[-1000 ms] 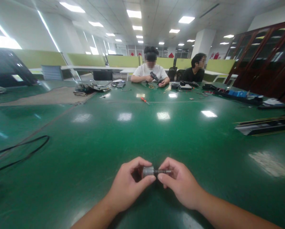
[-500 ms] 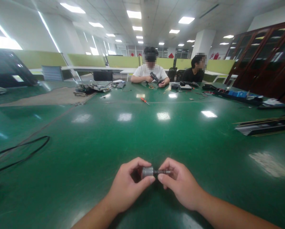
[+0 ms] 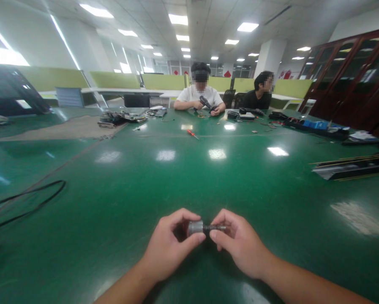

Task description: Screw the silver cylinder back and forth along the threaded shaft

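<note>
Apparently, a screwdriver (image 3: 192, 134) lies beyond the metal cylinder (image 3: 196, 227).

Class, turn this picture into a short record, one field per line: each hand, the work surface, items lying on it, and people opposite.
Left hand: grip around a grey metal cylinder
Right hand: grip at a thin dark shaft in line with the cylinder
Surface: glossy green table
Left side: looped black cable
Farther off: red-orange screwdriver
Opposite: person in white with a dark tool; person in black
</note>
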The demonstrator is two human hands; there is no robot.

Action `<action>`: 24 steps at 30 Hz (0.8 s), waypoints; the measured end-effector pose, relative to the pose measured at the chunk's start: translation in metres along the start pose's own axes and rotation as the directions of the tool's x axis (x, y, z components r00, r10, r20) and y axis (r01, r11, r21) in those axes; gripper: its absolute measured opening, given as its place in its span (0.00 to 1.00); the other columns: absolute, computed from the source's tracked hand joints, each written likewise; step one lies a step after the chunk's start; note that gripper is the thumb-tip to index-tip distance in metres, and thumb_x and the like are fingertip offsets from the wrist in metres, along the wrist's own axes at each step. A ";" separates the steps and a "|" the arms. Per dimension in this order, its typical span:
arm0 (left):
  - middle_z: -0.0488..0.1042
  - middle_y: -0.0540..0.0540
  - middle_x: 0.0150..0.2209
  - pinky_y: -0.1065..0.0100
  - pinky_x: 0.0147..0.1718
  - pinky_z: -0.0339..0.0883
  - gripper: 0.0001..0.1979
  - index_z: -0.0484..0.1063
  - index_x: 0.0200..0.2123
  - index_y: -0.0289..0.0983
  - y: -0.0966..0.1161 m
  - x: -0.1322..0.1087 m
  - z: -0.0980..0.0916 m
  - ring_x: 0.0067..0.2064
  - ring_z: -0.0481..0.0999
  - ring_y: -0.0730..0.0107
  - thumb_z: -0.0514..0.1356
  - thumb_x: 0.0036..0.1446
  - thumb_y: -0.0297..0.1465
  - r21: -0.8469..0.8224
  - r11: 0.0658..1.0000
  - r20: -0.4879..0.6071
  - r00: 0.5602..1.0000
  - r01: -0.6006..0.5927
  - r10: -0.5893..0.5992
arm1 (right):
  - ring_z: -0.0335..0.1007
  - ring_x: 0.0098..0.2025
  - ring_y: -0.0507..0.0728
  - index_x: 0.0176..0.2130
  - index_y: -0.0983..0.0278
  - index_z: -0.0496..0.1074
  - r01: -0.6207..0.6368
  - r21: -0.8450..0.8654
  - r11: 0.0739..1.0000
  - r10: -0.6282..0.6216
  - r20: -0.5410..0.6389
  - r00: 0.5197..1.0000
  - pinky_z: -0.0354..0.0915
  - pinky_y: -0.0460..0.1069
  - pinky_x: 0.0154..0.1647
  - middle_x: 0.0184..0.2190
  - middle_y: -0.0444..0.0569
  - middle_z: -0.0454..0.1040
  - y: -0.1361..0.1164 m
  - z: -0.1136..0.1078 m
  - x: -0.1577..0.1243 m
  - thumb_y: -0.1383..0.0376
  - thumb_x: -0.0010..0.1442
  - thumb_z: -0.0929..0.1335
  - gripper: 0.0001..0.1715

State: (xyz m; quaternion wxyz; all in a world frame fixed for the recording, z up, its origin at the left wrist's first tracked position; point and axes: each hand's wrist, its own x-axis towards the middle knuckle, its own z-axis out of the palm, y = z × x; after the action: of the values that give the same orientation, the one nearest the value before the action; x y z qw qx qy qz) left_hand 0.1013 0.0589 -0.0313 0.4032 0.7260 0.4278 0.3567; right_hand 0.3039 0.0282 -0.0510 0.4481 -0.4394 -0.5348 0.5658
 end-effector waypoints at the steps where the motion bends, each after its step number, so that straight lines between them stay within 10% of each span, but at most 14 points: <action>1: 0.77 0.48 0.30 0.69 0.32 0.66 0.13 0.76 0.38 0.37 0.000 0.000 0.000 0.32 0.75 0.64 0.68 0.52 0.37 -0.003 1.000 -0.002 1.000 0.001 -0.001 | 0.66 0.26 0.51 0.34 0.64 0.68 0.003 0.000 1.000 -0.003 -0.001 1.000 0.61 0.46 0.29 0.25 0.41 0.69 0.000 0.000 0.000 0.65 0.58 0.70 0.06; 24: 0.77 0.47 0.30 0.68 0.32 0.66 0.12 0.76 0.37 0.36 0.004 -0.001 0.000 0.32 0.75 0.64 0.68 0.52 0.37 0.009 1.000 -0.014 1.000 0.005 -0.005 | 0.65 0.25 0.51 0.34 0.63 0.67 0.007 0.006 1.000 -0.007 -0.001 1.000 0.60 0.46 0.29 0.23 0.40 0.68 -0.002 0.000 -0.001 0.62 0.59 0.71 0.09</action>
State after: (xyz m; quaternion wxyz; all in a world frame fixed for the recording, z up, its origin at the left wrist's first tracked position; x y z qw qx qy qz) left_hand 0.1019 0.0573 -0.0277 0.3978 0.7243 0.4340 0.3589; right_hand 0.3043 0.0269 -0.0491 0.4518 -0.4365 -0.5345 0.5654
